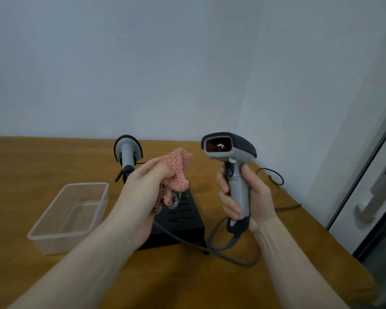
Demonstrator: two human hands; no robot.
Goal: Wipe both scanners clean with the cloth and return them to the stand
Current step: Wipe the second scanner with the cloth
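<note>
1. Brown wooden table (54, 157) across the lower half of the frame, its far edge against a plain pale wall (165, 63) filling the upper half.
2. At the right edge, a dark-framed door (383, 175) with a metal handle.
3. Lower left: clear plastic container (42, 235) sitting on the table, beside the left forearm.
4. Centre: black slotted stand (183, 215) on the table, partly hidden behind the left hand.
5. Behind the stand, left of centre: second scanner (127, 152), grey with a black rim, head up and upright; whether seated in the stand cannot be told.
6. Left hand (147, 184) at centre, fingers curled tight around a bunched pink cloth (178, 168), thumb pressed into the folds; cloth sticking up above the knuckles and hanging a little below, over the stand.
7. Right hand (243, 197) right of centre, fingers and thumb wrapped around the grey grip of the held scanner (230, 148), lifted clear of the table.
8. Held scanner upright, dark red window facing the camera, light specks visible on the glass.
9. Cloth and held scanner near each other but apart, not touching.
10. Grey cable (232, 255) trailing from the base of the held scanner's grip, looping down onto the table in front of the stand.
</note>
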